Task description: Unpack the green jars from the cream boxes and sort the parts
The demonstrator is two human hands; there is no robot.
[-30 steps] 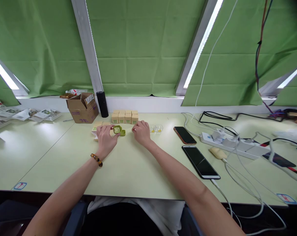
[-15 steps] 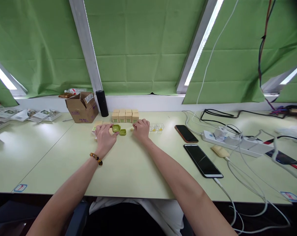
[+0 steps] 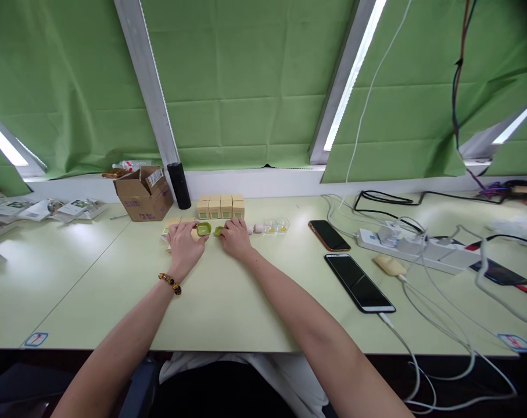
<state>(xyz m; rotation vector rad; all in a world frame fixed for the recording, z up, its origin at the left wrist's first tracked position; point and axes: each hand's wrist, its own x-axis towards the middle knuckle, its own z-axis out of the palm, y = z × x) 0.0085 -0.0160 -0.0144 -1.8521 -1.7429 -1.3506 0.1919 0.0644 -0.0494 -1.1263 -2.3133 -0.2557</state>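
Note:
My left hand (image 3: 186, 242), with a beaded bracelet at the wrist, grips a small olive-green square dish (image 3: 204, 229) between thumb and fingers, its hollow facing me. A second small green dish (image 3: 218, 231) sits just to its right, partly covered by the fingers of my right hand (image 3: 236, 237). Those fingers are curled together at its edge; what they hold, if anything, is hidden. Right of that hand lie small pale-pink pieces (image 3: 258, 228) and clear cups (image 3: 276, 226) with yellow bits inside. Partly hidden by my left hand is a pale box (image 3: 172, 222).
Several small cream boxes (image 3: 221, 206) stand in rows behind my hands. A cardboard carton (image 3: 144, 196) and a black cylinder (image 3: 179, 186) are at the back left, bagged items (image 3: 63, 208) farther left. Two phones (image 3: 359, 283), a power strip (image 3: 413, 249) and loose cables occupy the right.
My right hand has moved left to the second green dish, now covering part of it. The pink pieces it hid have come into view. My left hand keeps hold of its dish.

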